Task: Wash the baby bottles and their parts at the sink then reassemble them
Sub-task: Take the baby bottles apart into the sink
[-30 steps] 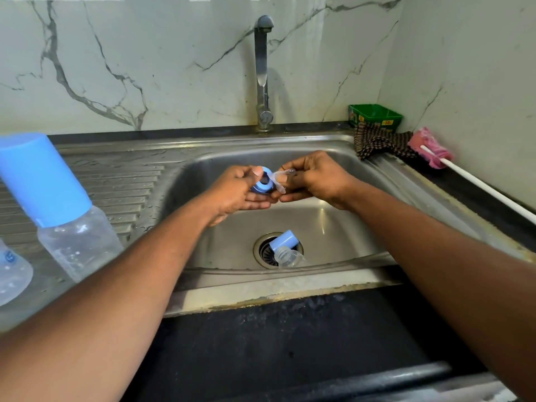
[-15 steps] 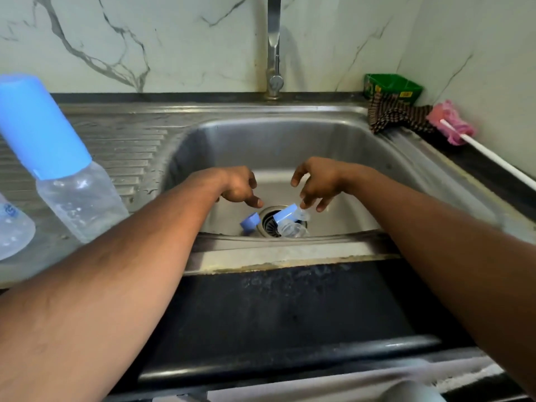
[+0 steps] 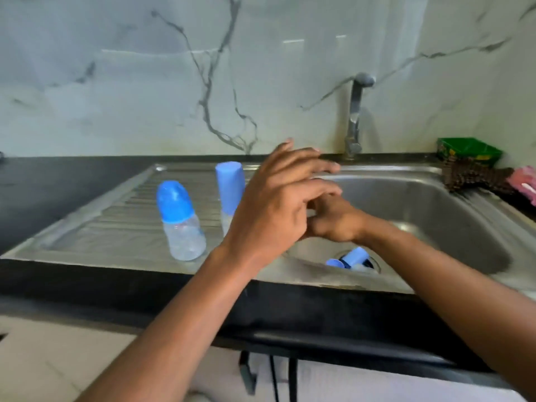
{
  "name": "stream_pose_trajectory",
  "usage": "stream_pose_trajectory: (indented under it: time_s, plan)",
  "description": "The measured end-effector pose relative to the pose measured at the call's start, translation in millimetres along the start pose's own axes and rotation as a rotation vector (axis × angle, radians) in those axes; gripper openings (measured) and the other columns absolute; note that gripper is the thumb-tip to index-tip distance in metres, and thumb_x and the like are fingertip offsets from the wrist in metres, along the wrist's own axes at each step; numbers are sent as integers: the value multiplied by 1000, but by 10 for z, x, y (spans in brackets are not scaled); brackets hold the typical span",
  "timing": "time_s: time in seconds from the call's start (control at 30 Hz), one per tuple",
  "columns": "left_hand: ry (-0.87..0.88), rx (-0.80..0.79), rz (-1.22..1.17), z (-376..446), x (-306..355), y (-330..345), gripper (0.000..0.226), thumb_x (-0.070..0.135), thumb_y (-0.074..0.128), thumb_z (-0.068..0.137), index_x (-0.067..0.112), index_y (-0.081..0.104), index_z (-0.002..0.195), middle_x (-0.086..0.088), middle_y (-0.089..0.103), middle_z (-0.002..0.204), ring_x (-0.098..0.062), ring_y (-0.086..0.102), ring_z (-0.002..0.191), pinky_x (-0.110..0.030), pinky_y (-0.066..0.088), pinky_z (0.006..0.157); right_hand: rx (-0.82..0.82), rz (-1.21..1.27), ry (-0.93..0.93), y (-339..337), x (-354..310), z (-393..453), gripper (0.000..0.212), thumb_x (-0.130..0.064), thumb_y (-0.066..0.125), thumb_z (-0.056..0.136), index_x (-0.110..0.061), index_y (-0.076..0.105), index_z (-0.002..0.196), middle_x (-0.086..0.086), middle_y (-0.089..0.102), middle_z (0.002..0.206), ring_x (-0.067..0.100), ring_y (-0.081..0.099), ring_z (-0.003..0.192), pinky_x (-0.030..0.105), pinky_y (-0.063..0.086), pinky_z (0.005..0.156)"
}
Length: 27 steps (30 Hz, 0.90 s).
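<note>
My left hand [image 3: 275, 201] is raised over the sink's left edge with its fingers spread and nothing in it. My right hand [image 3: 333, 220] sits just behind it, its fingers hidden by the left hand. On the basin floor by the drain lie a blue collar ring [image 3: 335, 262] and a blue cap with a clear piece [image 3: 356, 256]. Two capped baby bottles stand on the drainboard: a short one with a rounded blue cap [image 3: 181, 221] and a taller one with a straight blue cap [image 3: 230, 188].
The steel sink [image 3: 435, 216] has a tap [image 3: 355, 117] at its back rim. At the back right corner are a green box [image 3: 470, 150], a dark cloth [image 3: 475, 177] and a pink brush head [image 3: 525, 181]. Black counter surrounds the sink.
The collar ring and clear piece left my hands and dropped into the basin. Both hands then rose and came together, and my view swung left and pulled back.
</note>
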<state>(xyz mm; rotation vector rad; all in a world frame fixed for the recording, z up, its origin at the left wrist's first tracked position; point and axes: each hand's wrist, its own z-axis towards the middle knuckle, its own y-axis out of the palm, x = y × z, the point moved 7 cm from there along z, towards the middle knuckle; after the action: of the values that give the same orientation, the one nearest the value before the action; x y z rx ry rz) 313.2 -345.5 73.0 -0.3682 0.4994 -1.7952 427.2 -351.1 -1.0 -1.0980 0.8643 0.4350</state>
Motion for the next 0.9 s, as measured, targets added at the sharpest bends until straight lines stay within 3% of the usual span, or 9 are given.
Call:
stream_pose_trajectory:
  time_s: [0.07, 0.2, 0.33, 0.4, 0.5, 0.6, 0.7, 0.8, 0.9]
  plan:
    - [-19, 160, 137, -140, -12, -363, 42, -12, 50, 75, 10, 78, 98, -6, 70, 116, -29, 59, 114, -50, 39, 106, -25, 53, -77, 260, -183, 88, 79, -43, 81, 46, -24, 52, 117, -14, 60, 108, 0, 60, 102, 13, 46, 82]
    - [-265, 200, 293, -384, -260, -621, 44, -4, 64, 82, 12, 66, 123, -8, 54, 136, -28, 45, 131, -43, 38, 107, -54, 107, -94, 641, -266, 286, 111, -46, 84, 41, -22, 40, 140, -5, 57, 131, 14, 53, 125, 40, 47, 106]
    - [-687, 5, 130, -677, -703, -429, 65, 12, 59, 95, 20, 30, 153, -6, 18, 162, -24, 26, 146, -35, 33, 112, 28, 93, -33, 707, -221, 373, 102, -35, 87, 51, -16, 41, 140, -1, 58, 129, 17, 55, 118, 34, 49, 99]
    - [-862, -25, -28, -785, -879, -262, 69, 14, 55, 98, 18, 19, 157, -7, 17, 163, -25, 31, 145, -34, 32, 114, 51, 113, -4, 665, -158, 403, 81, -18, 88, 66, -12, 46, 136, 2, 62, 120, 18, 60, 108, 31, 51, 91]
    - [-992, 25, -194, -739, -1018, -20, 66, 12, 57, 97, 17, 25, 155, -9, 45, 150, -26, 50, 131, -38, 42, 107, 67, 133, -1, 493, -50, 405, 62, -19, 87, 65, -9, 59, 120, -1, 69, 101, 14, 67, 90, 28, 55, 82]
    - [-1074, 123, -573, -537, -1087, 286, 64, 1, 62, 90, 23, 40, 146, -10, 65, 119, -19, 66, 102, -29, 55, 84, 145, 160, 31, 114, 115, 322, 57, -34, 85, 62, -14, 65, 112, 1, 72, 92, 12, 70, 82, 26, 57, 76]
    - [-1142, 129, -1000, -254, -1095, 726, 58, 0, 64, 88, 32, 48, 134, -10, 67, 103, -18, 64, 82, -23, 47, 72, 192, 285, 108, -366, 377, 128, 39, -27, 70, 64, -12, 66, 100, -1, 63, 75, 14, 60, 67, 27, 52, 69]
    - [-1175, -65, -1290, -9, -1022, 1310, 39, 11, 61, 92, 37, 53, 121, -1, 66, 101, -16, 60, 78, -30, 37, 66, 87, 387, 291, -765, 709, -72, 38, -22, 64, 59, -4, 62, 93, 14, 59, 73, 27, 61, 65, 39, 57, 65]
    - [-1148, -202, -1375, 122, -1012, 1700, 30, 12, 61, 89, 30, 54, 111, 3, 68, 89, -11, 61, 71, -27, 34, 62, 39, 419, 398, -987, 901, -197, 48, -36, 72, 60, -2, 62, 93, 17, 61, 72, 27, 60, 52, 30, 52, 49]
